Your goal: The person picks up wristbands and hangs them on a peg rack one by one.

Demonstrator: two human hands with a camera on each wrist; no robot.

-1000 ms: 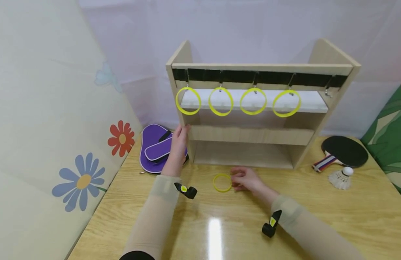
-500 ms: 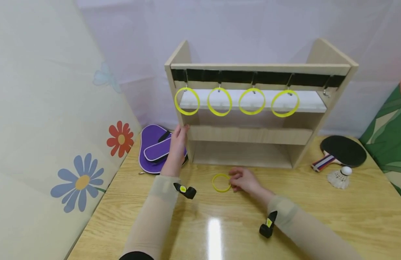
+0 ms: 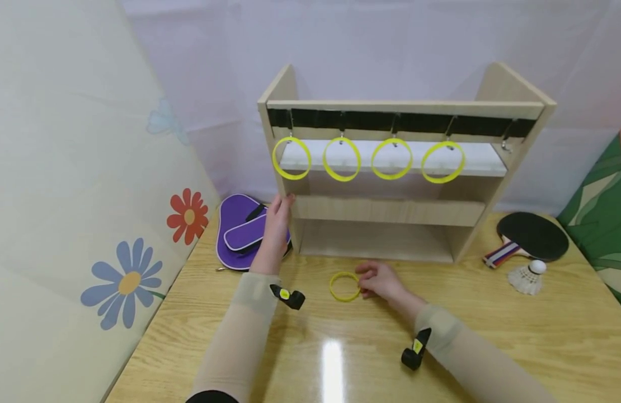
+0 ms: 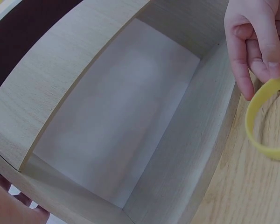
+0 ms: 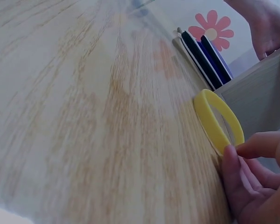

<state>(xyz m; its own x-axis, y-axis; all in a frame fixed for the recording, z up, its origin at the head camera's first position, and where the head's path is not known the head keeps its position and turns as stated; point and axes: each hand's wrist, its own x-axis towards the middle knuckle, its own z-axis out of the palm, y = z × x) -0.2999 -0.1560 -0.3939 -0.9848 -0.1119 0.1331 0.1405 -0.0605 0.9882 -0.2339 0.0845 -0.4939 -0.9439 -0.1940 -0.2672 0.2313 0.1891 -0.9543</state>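
Note:
My left hand [image 3: 277, 221] grips the left side panel of a small wooden shelf unit [image 3: 388, 210]. My right hand [image 3: 383, 281] pinches the right edge of a yellow ring [image 3: 332, 288] between thumb and fingertip, low over the table in front of the unit. In the right wrist view the pinch on the ring [image 5: 206, 116] shows up close. Across the top of the unit, several yellow rings, such as the leftmost ring [image 3: 274, 161], hang from metal hooks on a black strip [image 3: 371, 120]. The rightmost hook [image 3: 506, 144] carries no ring.
A purple racket case [image 3: 240, 235] lies left of the unit, beside my left wrist. To the right are a black table tennis bat [image 3: 534, 235] and a white shuttlecock [image 3: 527, 279]. A flowered wall panel [image 3: 114, 168] borders the wooden table [image 3: 300, 358] on the left.
My right hand has shifted slightly left, and its fingers have come together on the ring's edge. The left hand stays on the shelf unit's side.

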